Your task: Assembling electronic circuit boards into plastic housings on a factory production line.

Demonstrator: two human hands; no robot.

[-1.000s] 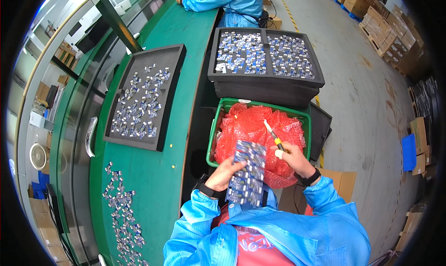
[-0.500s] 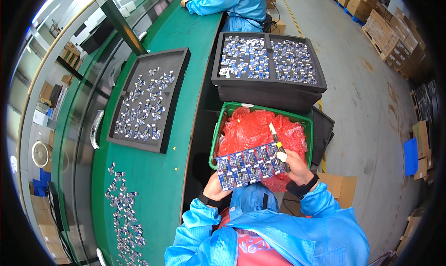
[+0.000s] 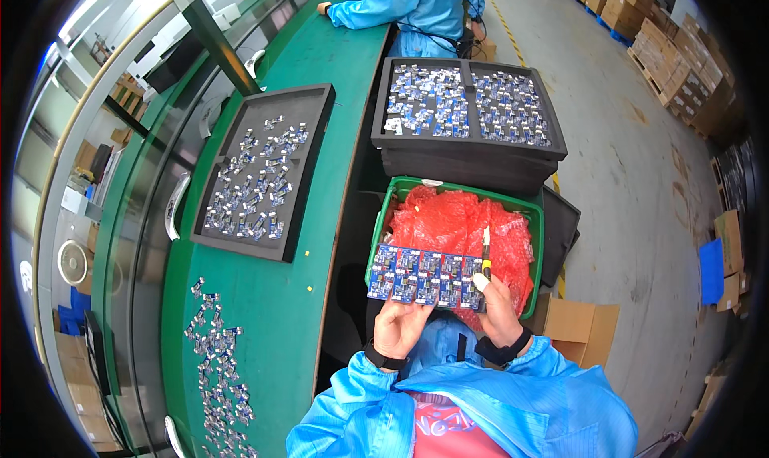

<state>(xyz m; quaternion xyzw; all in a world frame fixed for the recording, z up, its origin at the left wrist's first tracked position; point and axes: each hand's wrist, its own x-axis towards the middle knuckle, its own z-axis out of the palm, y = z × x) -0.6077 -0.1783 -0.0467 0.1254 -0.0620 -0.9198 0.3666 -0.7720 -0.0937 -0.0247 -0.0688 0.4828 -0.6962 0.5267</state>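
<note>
A blue circuit board panel [image 3: 428, 275], made up of several small boards in two rows, is held up over the green crate [image 3: 538, 250]. My left hand [image 3: 400, 328] is closed on its lower edge, left of the middle. At the panel's right end, my right hand [image 3: 500, 312] grips a black-and-yellow utility knife [image 3: 486, 258], its pale tip pointing away from me. The right fingers also touch the panel's edge, and a white cover wraps the thumb. Red bubble wrap [image 3: 448, 218] fills the crate beneath.
A black foam tray [image 3: 295, 226] of small boards lies on the green bench [image 3: 272, 338], with loose boards [image 3: 216, 370] nearer me. Another filled tray [image 3: 467, 110] tops a black stack beyond the crate. A co-worker in blue [image 3: 416, 10] stands farther off. A cardboard box [image 3: 581, 326] is at right.
The panel has turned nearly level and shifted slightly left and away from me. My left hand has moved right along its lower edge; the knife now points more straight ahead.
</note>
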